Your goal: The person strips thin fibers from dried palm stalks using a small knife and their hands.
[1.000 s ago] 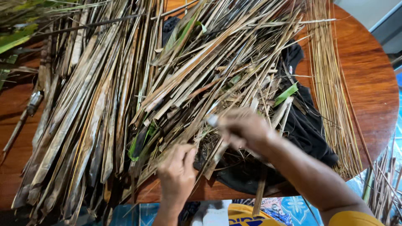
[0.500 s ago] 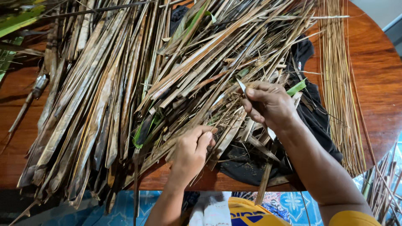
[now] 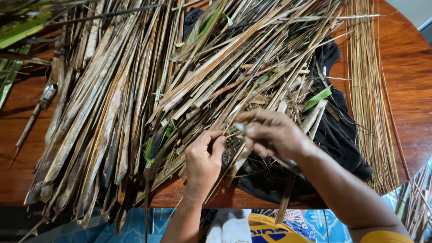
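A big heap of dried palm leaf strips (image 3: 135, 90) covers a round wooden table (image 3: 405, 67). My left hand (image 3: 203, 162) pinches the lower end of one dry strip near the table's front edge. My right hand (image 3: 272, 135) is closed on a small knife; its pale blade tip (image 3: 240, 128) pokes out to the left, just above my left fingers. Both hands meet over a black cloth (image 3: 337, 130) that lies under the leaves.
A bundle of thin straw-coloured leaf ribs (image 3: 369, 90) lies along the right side of the table. Green leaves (image 3: 18, 31) sit at the far left. More sticks (image 3: 416, 198) stand off the table's right edge. Blue patterned fabric (image 3: 310, 216) is below.
My right hand has dropped from higher in the heap down and left toward my left hand, with the blade along. My left hand has stayed on its strip.
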